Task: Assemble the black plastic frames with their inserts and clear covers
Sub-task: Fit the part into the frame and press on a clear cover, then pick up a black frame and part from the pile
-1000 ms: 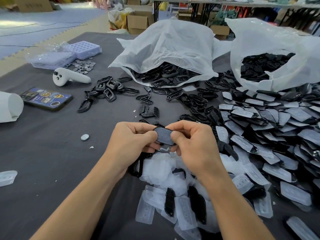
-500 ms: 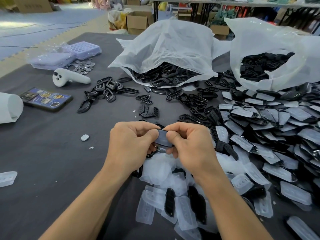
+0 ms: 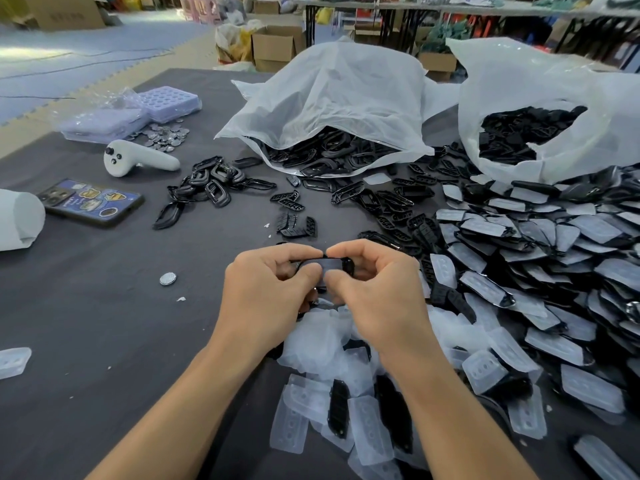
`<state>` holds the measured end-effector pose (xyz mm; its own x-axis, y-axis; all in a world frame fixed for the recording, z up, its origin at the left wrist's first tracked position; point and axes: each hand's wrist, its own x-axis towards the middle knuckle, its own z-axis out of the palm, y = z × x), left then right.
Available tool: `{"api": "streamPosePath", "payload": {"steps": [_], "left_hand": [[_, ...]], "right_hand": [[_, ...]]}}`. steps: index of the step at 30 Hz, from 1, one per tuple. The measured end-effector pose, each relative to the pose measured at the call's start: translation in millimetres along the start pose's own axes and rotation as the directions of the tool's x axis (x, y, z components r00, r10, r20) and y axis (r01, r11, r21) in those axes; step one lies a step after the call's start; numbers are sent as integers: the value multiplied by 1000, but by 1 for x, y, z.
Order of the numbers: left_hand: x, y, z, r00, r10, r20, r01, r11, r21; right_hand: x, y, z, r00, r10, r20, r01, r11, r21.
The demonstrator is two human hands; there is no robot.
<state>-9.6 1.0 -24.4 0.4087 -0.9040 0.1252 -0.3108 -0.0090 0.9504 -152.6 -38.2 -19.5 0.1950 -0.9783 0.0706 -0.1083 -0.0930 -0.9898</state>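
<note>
Blue-grey interlocking floor mats (image 3: 86, 46) fill the upper left; cardboard boxes (image 3: 277, 46) sit top centre near a long black-legged table (image 3: 433, 6)

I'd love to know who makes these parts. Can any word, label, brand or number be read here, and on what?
No text is readable.
Phone stickers: too small and blurred.
Cardboard box print: blurred.
Frame held by the left hand and right hand: no marking shows.
</note>
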Motion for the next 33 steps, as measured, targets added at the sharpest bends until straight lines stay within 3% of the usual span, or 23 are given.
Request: {"api": "streamPosePath", "payload": {"steps": [6, 12, 18, 22, 27, 29, 33], "left_hand": [[3, -4, -2, 993, 1, 121, 15, 992, -127], [6, -8, 0, 1000, -19, 17, 21, 994, -111], [-1, -8, 0, 999, 28, 16, -27, 994, -105], [-2, -9, -3, 991, 69, -113, -63, 997, 55], [5, -12, -3, 972, 113, -205, -51, 957, 284], [16, -18, -1, 975, 136, -174, -62, 924, 377], [43, -21, 7, 969, 204, -139, -107, 855, 507]], "right_hand": [[3, -2, -4, 998, 26, -57, -26, 1000, -5], [-6, -6, -3, 984, -163, 76, 178, 934, -309], [1, -13, -26, 990, -137, 45, 142, 873, -466], [19, -17, -72, 984, -150, -96, 59, 785, -617], [41, -31, -125, 909, -140, -392, -212, 654, -726], [44, -34, -120, 914, -173, -367, -179, 640, -748], [51, -25, -72, 989, -92, -120, -34, 643, -766]]}}
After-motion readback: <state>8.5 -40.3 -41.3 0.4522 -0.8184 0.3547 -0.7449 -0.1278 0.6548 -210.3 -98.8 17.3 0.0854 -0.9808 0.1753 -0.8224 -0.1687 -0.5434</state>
